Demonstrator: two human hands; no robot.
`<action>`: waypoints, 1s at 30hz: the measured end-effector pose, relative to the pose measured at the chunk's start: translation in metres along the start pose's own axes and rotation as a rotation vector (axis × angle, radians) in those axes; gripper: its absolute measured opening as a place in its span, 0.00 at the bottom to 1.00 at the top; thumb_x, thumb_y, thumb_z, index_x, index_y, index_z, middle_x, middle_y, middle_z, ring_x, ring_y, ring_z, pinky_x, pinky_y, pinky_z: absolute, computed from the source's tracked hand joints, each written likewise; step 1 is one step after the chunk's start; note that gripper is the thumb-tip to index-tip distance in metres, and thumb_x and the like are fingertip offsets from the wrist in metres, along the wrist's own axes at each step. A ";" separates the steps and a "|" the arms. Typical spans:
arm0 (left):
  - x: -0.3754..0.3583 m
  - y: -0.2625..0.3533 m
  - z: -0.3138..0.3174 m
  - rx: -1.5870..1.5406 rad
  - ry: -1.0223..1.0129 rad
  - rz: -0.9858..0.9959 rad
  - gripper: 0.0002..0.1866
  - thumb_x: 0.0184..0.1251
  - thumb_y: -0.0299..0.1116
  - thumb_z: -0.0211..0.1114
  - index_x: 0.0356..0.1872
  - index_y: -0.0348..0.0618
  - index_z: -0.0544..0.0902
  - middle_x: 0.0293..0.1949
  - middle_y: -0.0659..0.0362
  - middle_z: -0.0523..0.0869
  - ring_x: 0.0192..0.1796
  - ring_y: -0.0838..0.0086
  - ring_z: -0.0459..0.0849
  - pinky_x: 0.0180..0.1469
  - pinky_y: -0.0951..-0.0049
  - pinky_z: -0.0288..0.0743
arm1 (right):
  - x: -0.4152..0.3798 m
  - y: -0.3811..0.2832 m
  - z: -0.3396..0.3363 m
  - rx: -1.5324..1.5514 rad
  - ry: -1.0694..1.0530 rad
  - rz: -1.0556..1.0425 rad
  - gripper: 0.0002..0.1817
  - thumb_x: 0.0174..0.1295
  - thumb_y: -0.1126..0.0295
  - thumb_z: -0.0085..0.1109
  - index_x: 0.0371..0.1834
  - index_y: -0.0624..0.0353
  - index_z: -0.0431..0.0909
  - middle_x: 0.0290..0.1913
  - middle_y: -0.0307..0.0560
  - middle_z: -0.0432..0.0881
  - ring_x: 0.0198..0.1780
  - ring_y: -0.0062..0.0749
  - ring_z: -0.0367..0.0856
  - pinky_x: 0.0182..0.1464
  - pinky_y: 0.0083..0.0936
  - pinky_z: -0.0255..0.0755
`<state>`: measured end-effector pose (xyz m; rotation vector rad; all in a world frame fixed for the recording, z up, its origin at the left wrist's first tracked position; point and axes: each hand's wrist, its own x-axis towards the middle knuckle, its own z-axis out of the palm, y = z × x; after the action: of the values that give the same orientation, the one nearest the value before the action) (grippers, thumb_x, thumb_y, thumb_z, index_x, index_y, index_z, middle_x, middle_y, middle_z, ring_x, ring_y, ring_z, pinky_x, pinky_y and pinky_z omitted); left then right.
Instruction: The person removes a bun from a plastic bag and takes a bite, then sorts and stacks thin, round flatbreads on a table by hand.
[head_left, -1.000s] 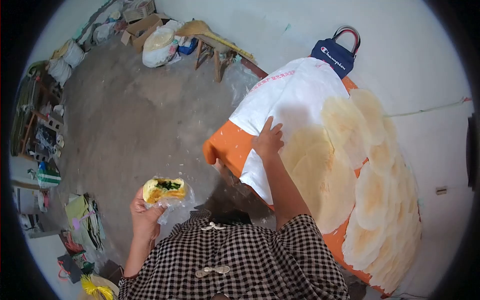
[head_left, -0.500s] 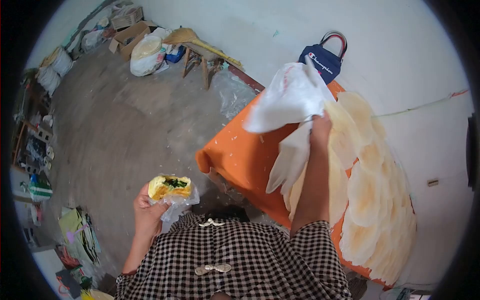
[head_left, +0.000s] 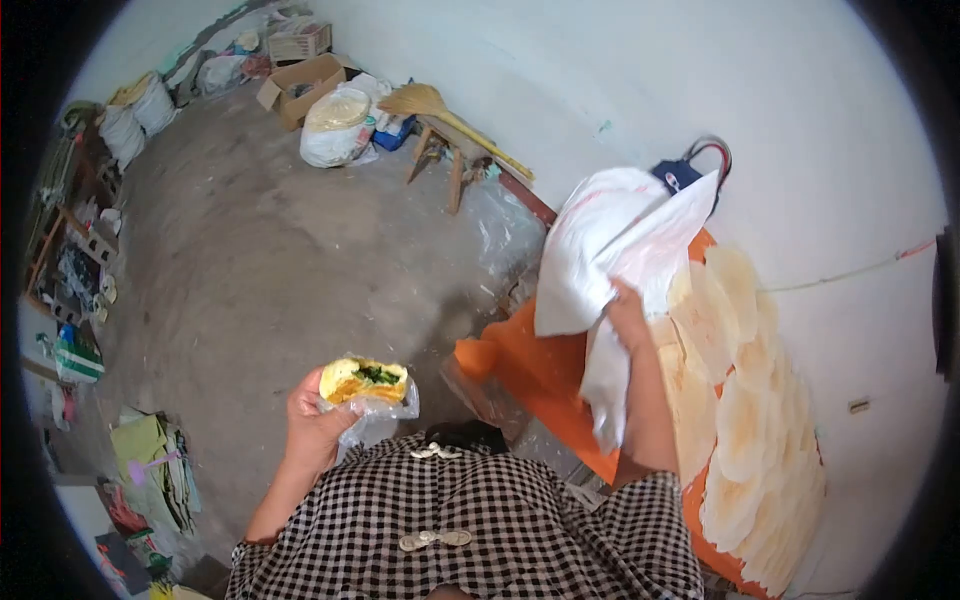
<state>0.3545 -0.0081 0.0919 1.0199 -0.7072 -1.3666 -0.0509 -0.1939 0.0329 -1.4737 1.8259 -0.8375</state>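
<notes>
My left hand (head_left: 308,412) is closed around a bitten stuffed bun (head_left: 342,382) with green filling, wrapped below in a clear plastic bag (head_left: 372,424). My right hand (head_left: 629,318) grips a large white sack (head_left: 595,245), which spreads in folds above the table and hangs down beside my forearm. Under and beside it is the orange table covering (head_left: 545,365). Thin round flatbreads (head_left: 755,440) lie overlapping along the right part of that covering, right of my right arm. The sack partly hides a navy handbag (head_left: 677,176) by the wall.
A broom (head_left: 415,100) rests on a wooden stool (head_left: 455,180) by the wall. Beside it are a full white bag (head_left: 335,140) and a cardboard box (head_left: 300,88). Clear plastic sheeting (head_left: 505,232) lies on the floor near the table. Sacks and clutter line the left side.
My right hand has swung the white sack, which now spreads wider and covers more of the navy handbag. The orange covering's near-left part looks folded inward. My left hand still holds the bun.
</notes>
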 end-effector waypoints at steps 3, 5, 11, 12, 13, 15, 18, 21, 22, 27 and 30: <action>-0.009 0.004 0.003 0.023 0.066 -0.021 0.20 0.47 0.18 0.64 0.46 0.32 0.73 0.41 0.55 0.81 0.41 0.73 0.80 0.47 0.73 0.73 | 0.010 0.093 0.039 -0.126 -0.006 -0.189 0.21 0.44 0.84 0.45 0.46 0.66 0.75 0.35 0.48 0.80 0.36 0.29 0.76 0.41 0.21 0.69; -0.014 -0.001 0.000 0.033 0.097 -0.015 0.20 0.47 0.17 0.64 0.46 0.32 0.73 0.41 0.55 0.81 0.41 0.73 0.80 0.47 0.73 0.73 | -0.006 0.096 0.049 -0.092 -0.077 -0.127 0.20 0.46 0.84 0.44 0.44 0.64 0.75 0.34 0.46 0.80 0.36 0.28 0.76 0.40 0.21 0.69; -0.015 -0.007 -0.003 0.034 0.155 0.039 0.20 0.48 0.17 0.63 0.45 0.33 0.73 0.41 0.55 0.81 0.41 0.74 0.80 0.47 0.75 0.73 | -0.013 0.129 0.053 0.027 0.155 -0.179 0.21 0.43 0.82 0.44 0.43 0.59 0.76 0.38 0.58 0.79 0.39 0.45 0.77 0.44 0.28 0.69; -0.014 -0.007 -0.003 0.042 0.160 0.040 0.20 0.48 0.17 0.63 0.45 0.33 0.73 0.41 0.55 0.81 0.41 0.74 0.80 0.47 0.75 0.73 | -0.015 0.115 0.048 -0.115 0.189 -0.164 0.22 0.43 0.82 0.44 0.44 0.59 0.76 0.37 0.57 0.78 0.39 0.46 0.77 0.44 0.28 0.69; -0.014 -0.006 -0.003 0.049 0.166 0.040 0.20 0.48 0.17 0.63 0.46 0.33 0.73 0.41 0.55 0.81 0.41 0.74 0.80 0.47 0.76 0.73 | -0.021 0.083 0.034 -0.259 0.220 -0.150 0.22 0.43 0.83 0.44 0.44 0.59 0.75 0.37 0.57 0.78 0.39 0.46 0.77 0.44 0.28 0.69; -0.008 -0.005 -0.006 0.034 0.130 0.002 0.20 0.48 0.17 0.63 0.46 0.33 0.73 0.41 0.55 0.81 0.41 0.75 0.80 0.47 0.76 0.73 | -0.032 0.037 0.021 -0.401 0.293 -0.254 0.23 0.42 0.84 0.44 0.45 0.58 0.75 0.36 0.56 0.78 0.39 0.47 0.76 0.43 0.29 0.70; 0.014 -0.002 -0.010 0.039 0.075 -0.009 0.19 0.48 0.17 0.63 0.45 0.33 0.73 0.41 0.56 0.81 0.42 0.77 0.79 0.47 0.77 0.72 | -0.031 -0.009 0.020 -0.417 0.322 -0.490 0.23 0.38 0.86 0.44 0.41 0.59 0.75 0.35 0.53 0.77 0.37 0.46 0.76 0.41 0.31 0.70; 0.057 0.001 -0.017 0.096 0.034 -0.002 0.19 0.48 0.16 0.64 0.45 0.34 0.74 0.41 0.58 0.81 0.42 0.78 0.78 0.47 0.78 0.72 | -0.008 -0.037 0.032 -0.414 0.299 -0.566 0.21 0.35 0.88 0.45 0.35 0.59 0.74 0.34 0.51 0.77 0.37 0.47 0.76 0.41 0.31 0.71; 0.023 0.016 -0.010 0.101 0.005 0.003 0.19 0.48 0.16 0.64 0.45 0.34 0.74 0.41 0.58 0.81 0.42 0.78 0.78 0.47 0.78 0.72 | -0.050 -0.052 0.009 -0.427 0.291 -0.570 0.20 0.35 0.88 0.45 0.34 0.59 0.74 0.34 0.51 0.76 0.37 0.47 0.76 0.40 0.31 0.71; 0.099 0.025 -0.013 0.141 -0.048 -0.056 0.19 0.49 0.17 0.63 0.46 0.34 0.73 0.41 0.59 0.80 0.43 0.79 0.78 0.49 0.78 0.70 | 0.003 -0.081 0.029 -0.398 0.166 -0.592 0.19 0.35 0.87 0.44 0.33 0.60 0.74 0.32 0.52 0.75 0.37 0.48 0.74 0.39 0.33 0.70; 0.102 0.040 -0.010 0.151 -0.058 -0.084 0.19 0.50 0.18 0.63 0.46 0.34 0.73 0.41 0.59 0.80 0.43 0.79 0.77 0.49 0.77 0.70 | 0.016 -0.100 0.028 -0.424 0.161 -0.581 0.18 0.35 0.86 0.44 0.33 0.61 0.74 0.32 0.52 0.75 0.36 0.49 0.74 0.38 0.33 0.70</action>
<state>0.3929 -0.1104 0.1083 1.1434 -0.8284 -1.4371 0.0264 -0.2284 0.0949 -2.3377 1.7803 -0.8848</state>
